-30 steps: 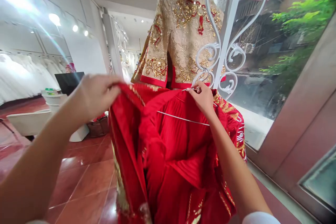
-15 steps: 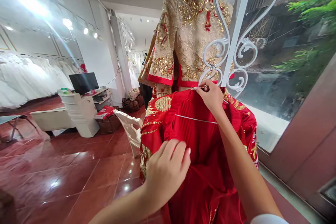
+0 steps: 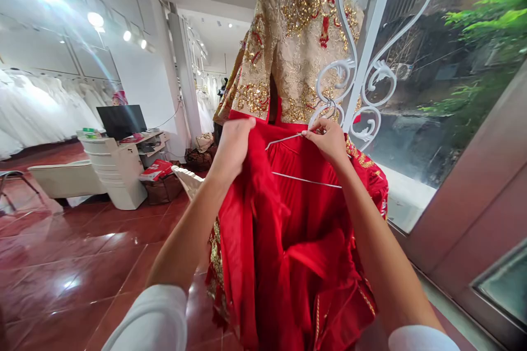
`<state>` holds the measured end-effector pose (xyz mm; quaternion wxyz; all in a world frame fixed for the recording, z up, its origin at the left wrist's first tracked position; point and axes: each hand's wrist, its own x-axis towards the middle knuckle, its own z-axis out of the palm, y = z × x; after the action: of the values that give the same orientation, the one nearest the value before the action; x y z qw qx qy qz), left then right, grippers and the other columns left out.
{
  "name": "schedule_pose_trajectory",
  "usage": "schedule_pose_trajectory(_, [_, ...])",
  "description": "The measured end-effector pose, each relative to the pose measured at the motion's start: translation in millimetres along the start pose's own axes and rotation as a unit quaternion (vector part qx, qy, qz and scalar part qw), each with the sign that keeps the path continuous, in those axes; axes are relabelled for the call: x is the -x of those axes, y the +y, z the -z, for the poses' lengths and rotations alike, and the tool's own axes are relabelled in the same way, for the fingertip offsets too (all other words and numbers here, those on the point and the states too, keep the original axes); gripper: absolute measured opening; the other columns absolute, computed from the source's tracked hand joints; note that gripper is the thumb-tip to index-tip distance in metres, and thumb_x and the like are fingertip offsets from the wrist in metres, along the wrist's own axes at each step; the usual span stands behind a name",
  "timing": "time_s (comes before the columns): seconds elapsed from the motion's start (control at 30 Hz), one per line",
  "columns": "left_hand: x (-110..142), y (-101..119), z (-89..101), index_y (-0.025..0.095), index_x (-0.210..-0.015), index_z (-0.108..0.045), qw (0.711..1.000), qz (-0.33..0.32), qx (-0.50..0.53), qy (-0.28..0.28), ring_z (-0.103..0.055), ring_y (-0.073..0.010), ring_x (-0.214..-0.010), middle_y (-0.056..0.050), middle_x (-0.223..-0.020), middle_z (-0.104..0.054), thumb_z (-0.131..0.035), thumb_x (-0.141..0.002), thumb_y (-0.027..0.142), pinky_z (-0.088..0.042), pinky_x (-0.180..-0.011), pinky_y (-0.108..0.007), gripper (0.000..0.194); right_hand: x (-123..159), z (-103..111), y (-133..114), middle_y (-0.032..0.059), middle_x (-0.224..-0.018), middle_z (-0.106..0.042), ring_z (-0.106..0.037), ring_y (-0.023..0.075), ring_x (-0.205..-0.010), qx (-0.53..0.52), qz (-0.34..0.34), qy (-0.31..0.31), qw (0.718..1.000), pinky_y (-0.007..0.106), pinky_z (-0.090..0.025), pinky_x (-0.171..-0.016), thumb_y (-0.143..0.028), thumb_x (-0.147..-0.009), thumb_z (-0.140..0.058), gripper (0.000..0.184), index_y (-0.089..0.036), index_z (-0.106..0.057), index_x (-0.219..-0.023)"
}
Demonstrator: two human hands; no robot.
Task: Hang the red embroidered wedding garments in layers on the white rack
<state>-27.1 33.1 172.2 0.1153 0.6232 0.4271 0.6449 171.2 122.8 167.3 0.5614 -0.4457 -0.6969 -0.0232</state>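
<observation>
A red garment with gold embroidery point(image 3: 263, 230) hangs in front of me, its inside facing up. My left hand point(image 3: 235, 145) is closed on the fabric at its upper left edge, lifting it beside the hanger's left arm. Inside the neck opening shows a thin wire hanger point(image 3: 307, 180), its left shoulder partly bare. My right hand point(image 3: 328, 140) pinches the hanger just below its hook, which rises above the fingers by the white scrollwork. The fingertips of my left hand are partly hidden by the cloth.
A beige jacket with gold sequins point(image 3: 294, 60) hangs behind, close to the white scrolled metal stand point(image 3: 366, 60). A window lies to the right. Leftward are a white chair point(image 3: 187, 178), a brown bag point(image 3: 162, 189), a desk with a monitor point(image 3: 122, 120), and white gowns point(image 3: 45, 104).
My left hand held the cloth out to the left, then was lower and off the shoulder edge; now it grips and lifts the upper left fabric. My right hand has kept hold of the hanger.
</observation>
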Motion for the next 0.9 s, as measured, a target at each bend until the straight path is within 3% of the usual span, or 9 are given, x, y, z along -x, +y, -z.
schedule_pose_trajectory(0.13, [-44.0,24.7,-16.5,0.016,-0.067,-0.046,0.993,-0.039,0.088,0.068,-0.050,-0.0070,-0.056,0.002,-0.061,-0.040,-0.035,-0.091,0.035,-0.035,-0.051,-0.019,0.032,-4.8,-0.2,4.5,-0.0039,-0.055,-0.044,-0.037,0.0104,-0.053,-0.061,0.018,-0.016,0.998,0.024,-0.027,-0.052,-0.042,-0.067,-0.063,0.026,-0.018,-0.054,-0.063])
schedule_pose_trajectory(0.27, [-82.8,19.8,-13.7,0.016,-0.073,-0.046,0.991,0.022,0.107,0.075,-0.053,-0.0083,-0.059,0.001,-0.065,-0.042,-0.039,-0.091,0.037,-0.038,-0.052,-0.020,0.029,-4.7,0.2,-0.6,-0.0049,-0.053,-0.042,-0.037,0.0099,-0.052,-0.050,0.024,-0.020,0.998,0.024,-0.027,-0.053,-0.042,-0.067,-0.063,0.026,-0.017,-0.054,-0.062])
schedule_pose_trajectory(0.4, [-70.8,17.7,-11.1,0.016,-0.067,-0.046,0.995,-0.012,0.085,0.056,-0.055,-0.0107,-0.061,0.001,-0.061,-0.044,-0.044,-0.088,0.042,-0.040,-0.051,-0.021,0.033,-3.2,1.6,-3.8,-0.0034,-0.055,-0.048,-0.040,0.0106,-0.053,-0.023,0.034,-0.029,0.999,0.025,-0.029,-0.055,-0.041,-0.069,-0.062,0.025,-0.017,-0.056,-0.062])
schedule_pose_trajectory(0.47, [-46.5,22.4,-6.6,0.017,-0.062,-0.047,0.998,-0.037,0.036,-0.032,-0.056,-0.0116,-0.059,0.001,-0.056,-0.045,-0.044,-0.087,0.046,-0.040,-0.050,-0.022,0.038,-2.6,2.2,-2.3,-0.0030,-0.056,-0.050,-0.041,0.0107,-0.053,-0.032,0.042,-0.030,0.998,0.024,-0.029,-0.054,-0.041,-0.069,-0.063,0.025,-0.017,-0.056,-0.062])
schedule_pose_trajectory(0.57, [-16.5,21.2,18.4,0.016,-0.059,-0.053,0.952,-0.002,-0.056,-0.300,-0.058,-0.0136,-0.056,-0.001,-0.053,-0.053,-0.050,-0.081,0.049,-0.044,-0.049,-0.024,0.039,-0.8,2.9,0.8,-0.0032,-0.056,-0.050,-0.042,0.0106,-0.053,-0.040,0.056,-0.019,0.997,0.024,-0.029,-0.053,-0.040,-0.068,-0.064,0.025,-0.017,-0.056,-0.063])
schedule_pose_trajectory(0.63, [-12.6,4.6,45.5,0.016,-0.063,-0.057,0.938,0.024,-0.094,-0.331,-0.060,-0.0147,-0.058,-0.004,-0.059,-0.060,-0.046,-0.082,0.049,-0.048,-0.053,-0.026,0.039,1.7,3.1,0.9,-0.0027,-0.057,-0.052,-0.044,0.0113,-0.053,-0.025,0.055,-0.003,0.998,0.024,-0.031,-0.053,-0.039,-0.067,-0.065,0.023,-0.017,-0.057,-0.065])
schedule_pose_trajectory(0.73, [-19.4,-49.1,81.4,0.017,-0.079,-0.061,0.983,-0.029,-0.170,-0.070,-0.062,-0.0167,-0.072,-0.006,-0.079,-0.066,-0.046,-0.081,0.045,-0.051,-0.072,-0.033,0.032,7.8,0.5,-2.4,-0.0002,-0.061,-0.058,-0.050,0.0141,-0.056,0.014,0.044,0.039,0.998,0.027,-0.035,-0.056,-0.038,-0.069,-0.064,0.019,-0.018,-0.063,-0.070])
schedule_pose_trajectory(0.77, [-18.6,-72.3,87.9,0.017,-0.085,-0.062,0.978,-0.041,-0.200,-0.032,-0.062,-0.0186,-0.079,-0.006,-0.085,-0.066,-0.050,-0.078,0.043,-0.050,-0.078,-0.036,0.030,10.5,-2.2,-3.9,0.0012,-0.064,-0.060,-0.052,0.0155,-0.059,0.023,0.042,0.062,0.997,0.028,-0.037,-0.059,-0.036,-0.071,-0.062,0.018,-0.018,-0.065,-0.072])
schedule_pose_trajectory(0.9, [19.5,-158.4,81.4,0.018,-0.089,-0.063,0.975,0.022,-0.099,-0.196,-0.060,-0.0236,-0.090,-0.009,-0.093,-0.067,-0.057,-0.070,0.042,-0.051,-0.081,-0.037,0.031,25.5,-23.4,-8.1,0.0074,-0.077,-0.064,-0.055,0.0225,-0.077,0.063,0.043,0.181,0.981,0.040,-0.041,-0.080,-0.031,-0.077,-0.052,0.021,-0.017,-0.068,-0.083])
